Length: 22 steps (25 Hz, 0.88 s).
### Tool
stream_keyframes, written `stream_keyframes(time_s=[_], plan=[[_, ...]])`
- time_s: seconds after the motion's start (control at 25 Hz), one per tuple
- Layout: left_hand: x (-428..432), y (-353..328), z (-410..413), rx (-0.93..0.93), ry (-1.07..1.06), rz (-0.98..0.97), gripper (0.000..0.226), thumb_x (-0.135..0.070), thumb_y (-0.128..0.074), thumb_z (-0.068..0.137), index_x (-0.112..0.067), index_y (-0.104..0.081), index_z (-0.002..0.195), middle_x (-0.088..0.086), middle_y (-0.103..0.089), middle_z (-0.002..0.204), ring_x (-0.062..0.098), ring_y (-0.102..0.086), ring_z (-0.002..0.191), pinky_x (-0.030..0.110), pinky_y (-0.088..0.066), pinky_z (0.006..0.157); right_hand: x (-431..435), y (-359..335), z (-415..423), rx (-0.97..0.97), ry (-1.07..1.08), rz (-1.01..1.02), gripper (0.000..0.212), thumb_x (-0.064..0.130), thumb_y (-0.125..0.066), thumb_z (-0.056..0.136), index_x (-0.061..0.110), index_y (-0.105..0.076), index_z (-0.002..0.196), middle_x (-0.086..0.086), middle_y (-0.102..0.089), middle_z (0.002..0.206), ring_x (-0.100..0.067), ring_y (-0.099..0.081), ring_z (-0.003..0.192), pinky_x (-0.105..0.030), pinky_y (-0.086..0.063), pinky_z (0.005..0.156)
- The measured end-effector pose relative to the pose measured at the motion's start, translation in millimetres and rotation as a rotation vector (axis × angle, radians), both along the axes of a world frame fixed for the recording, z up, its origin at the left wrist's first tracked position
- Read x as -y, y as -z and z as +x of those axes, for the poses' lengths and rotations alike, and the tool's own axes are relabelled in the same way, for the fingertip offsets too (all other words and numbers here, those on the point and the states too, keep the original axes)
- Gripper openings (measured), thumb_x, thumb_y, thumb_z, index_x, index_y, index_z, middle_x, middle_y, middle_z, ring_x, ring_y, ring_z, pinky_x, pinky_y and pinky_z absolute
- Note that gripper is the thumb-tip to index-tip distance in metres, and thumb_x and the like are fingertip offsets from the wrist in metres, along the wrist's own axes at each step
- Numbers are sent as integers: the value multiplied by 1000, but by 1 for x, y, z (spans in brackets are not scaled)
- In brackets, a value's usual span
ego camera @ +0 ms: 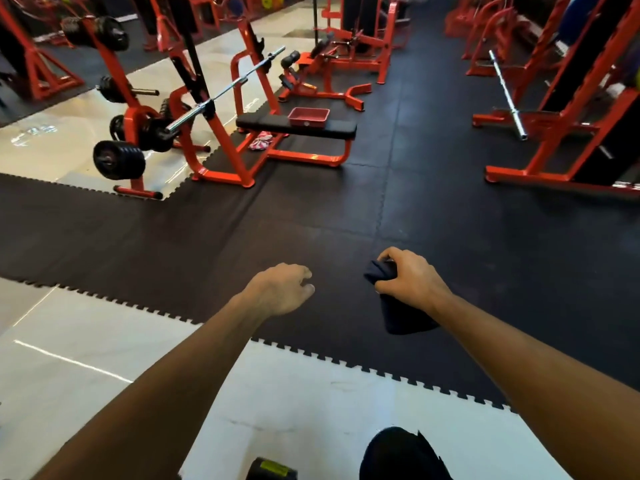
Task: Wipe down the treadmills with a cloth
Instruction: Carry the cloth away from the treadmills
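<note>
Head view: gym floor, both forearms stretched forward over black rubber matting (311, 209).
Far left: loaded barbell (225, 91) resting on a red press rack; not part of the task.
Left of centre: flat weight bench (263, 123) carrying a red tray (309, 116), well apart from both hands.
Left grip (280, 289): back of the hand up, fingers loosely curled, holding nothing; arm nearly straight, level with the other.
Cloth (403, 317): dark, bunched, held in the right hand. A short end sticks out on the thumb side towards the left grip, and the longer part hangs below the fist. Its long axis runs through the fist, roughly top to bottom in frame.
Right grip (412, 278): knuckles up, fingers wrapped round the cloth; wrist straight, arm extended.
Treadmills: none in view; their direction from the hands cannot be told.
Judgement: cloth is in hand and no wiping has begun. The right grip is the working hand; the left is free to steady a console or rail once a treadmill is reached.
</note>
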<state>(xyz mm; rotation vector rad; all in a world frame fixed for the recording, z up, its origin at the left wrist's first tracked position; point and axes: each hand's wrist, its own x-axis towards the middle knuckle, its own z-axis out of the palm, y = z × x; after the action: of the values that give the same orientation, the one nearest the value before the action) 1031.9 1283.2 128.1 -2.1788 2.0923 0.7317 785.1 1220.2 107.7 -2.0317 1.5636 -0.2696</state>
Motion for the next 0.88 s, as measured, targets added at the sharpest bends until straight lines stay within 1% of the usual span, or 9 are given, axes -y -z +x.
stream_keyframes(time_s=[0.08, 0.2, 0.28, 0.36, 0.48, 0.52, 0.64, 0.76, 0.88], plan=[[53, 8, 0, 17, 26, 7, 47, -40, -45, 98, -24, -45, 142, -1, -54, 140, 21, -54, 123, 40, -42, 106, 51, 10, 7, 3, 13, 28, 37, 30, -74, 74, 34, -57, 107, 6, -62, 104, -17, -62, 89, -38, -57, 78], [135, 41, 14, 77, 20, -3, 47, -42, -44, 97, -27, -46, 141, -4, -55, 139, 21, -53, 124, 39, -42, 105, 133, 45, 19, 42, 25, 20, 38, 28, -74, 74, 34, -58, 108, 6, -63, 104, -18, -63, 91, -41, -57, 81], [200, 82, 26, 110, 6, 12, 47, -42, -44, 97, -27, -46, 142, -4, -55, 139, 21, -52, 125, 39, -41, 105, 195, 88, 21, 63, 25, 17, 38, 28, -74, 73, 34, -58, 108, 7, -65, 102, -18, -63, 91, -41, -57, 82], [271, 133, 36, 121, -22, 17, 47, -40, -44, 98, -25, -46, 142, -3, -54, 139, 21, -53, 124, 38, -41, 105, 267, 141, 21, 44, -11, -3, 37, 30, -74, 73, 34, -58, 107, 6, -66, 102, -18, -64, 90, -41, -57, 79], [377, 203, 40, 69, -38, -30, 45, -39, -45, 98, -23, -48, 140, -3, -56, 138, 20, -54, 123, 38, -42, 104, 379, 200, 14, 13, -24, -54, 34, 31, -74, 76, 32, -59, 106, 4, -65, 105, -19, -63, 92, -37, -56, 76], [404, 215, 36, 48, -18, -5, 44, -38, -45, 98, -24, -49, 140, -4, -56, 138, 20, -54, 123, 38, -42, 105, 408, 210, 12, -2, -17, -50, 34, 30, -74, 76, 31, -60, 106, 4, -64, 105, -19, -63, 92, -38, -55, 77], [491, 217, 45, 59, 24, 46, 43, -41, -45, 97, -28, -50, 138, -7, -57, 136, 19, -53, 125, 38, -41, 105, 495, 213, 23, -33, -26, -4, 33, 30, -74, 75, 30, -60, 105, 5, -64, 105, -18, -62, 92, -39, -55, 79], [605, 199, 76, 92, 15, -22, 42, -45, -45, 94, -32, -52, 134, -8, -60, 132, 21, -53, 124, 39, -42, 104, 601, 196, 54, -34, -34, -8, 34, 32, -73, 74, 33, -60, 105, 4, -62, 106, -20, -62, 94, -35, -53, 77], [704, 201, 104, 71, 40, -60, 43, -43, -46, 94, -30, -53, 134, -7, -60, 132, 21, -54, 122, 38, -44, 101, 699, 197, 90, -40, -37, -63, 35, 32, -73, 74, 32, -60, 107, 4, -62, 107, -21, -61, 95, -34, -51, 77]])
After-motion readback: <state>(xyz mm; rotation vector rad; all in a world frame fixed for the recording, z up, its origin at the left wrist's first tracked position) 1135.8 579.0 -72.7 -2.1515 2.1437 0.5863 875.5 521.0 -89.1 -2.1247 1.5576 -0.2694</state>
